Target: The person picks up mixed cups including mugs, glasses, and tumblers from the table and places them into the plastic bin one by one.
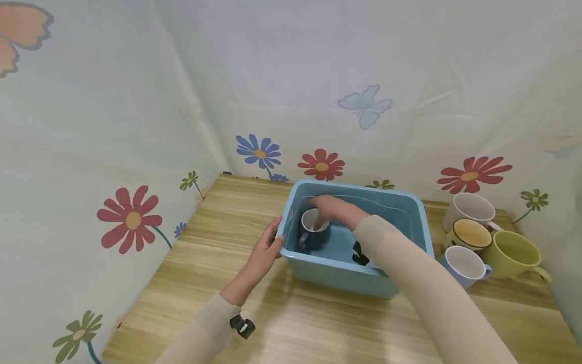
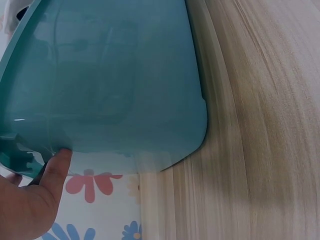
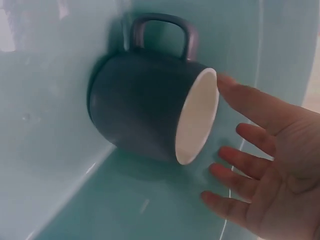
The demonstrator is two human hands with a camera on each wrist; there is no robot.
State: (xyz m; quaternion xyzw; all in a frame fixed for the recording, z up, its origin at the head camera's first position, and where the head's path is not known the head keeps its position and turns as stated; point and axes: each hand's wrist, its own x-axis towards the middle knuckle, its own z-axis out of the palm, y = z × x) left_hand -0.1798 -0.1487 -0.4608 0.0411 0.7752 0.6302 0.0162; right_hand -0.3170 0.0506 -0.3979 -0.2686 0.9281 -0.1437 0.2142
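Observation:
A light blue plastic tub [image 1: 345, 279] stands on a wooden table. Inside, near its left wall, is a dark blue mug [image 1: 313, 235] with a white inside. In the right wrist view the mug [image 3: 145, 110] lies tilted against the tub wall, handle away from the hand. My right hand [image 1: 328, 207] reaches into the tub over the mug. Its fingers [image 3: 250, 145] are spread and straight beside the mug's rim, the thumb just at the rim, gripping nothing. My left hand [image 1: 265, 250] rests against the outside of the tub's left wall. Its thumb [image 2: 57, 162] touches under the tub's lip [image 2: 110, 85].
Several mugs stand at the right of the tub: a white one [image 1: 468, 208], a cream one [image 1: 470, 235], a green one [image 1: 514, 255] and a pale blue one [image 1: 464, 265]. Flowered curtain [image 1: 132, 220] closes in the left and back. Bare wood [image 1: 318, 328] lies in front.

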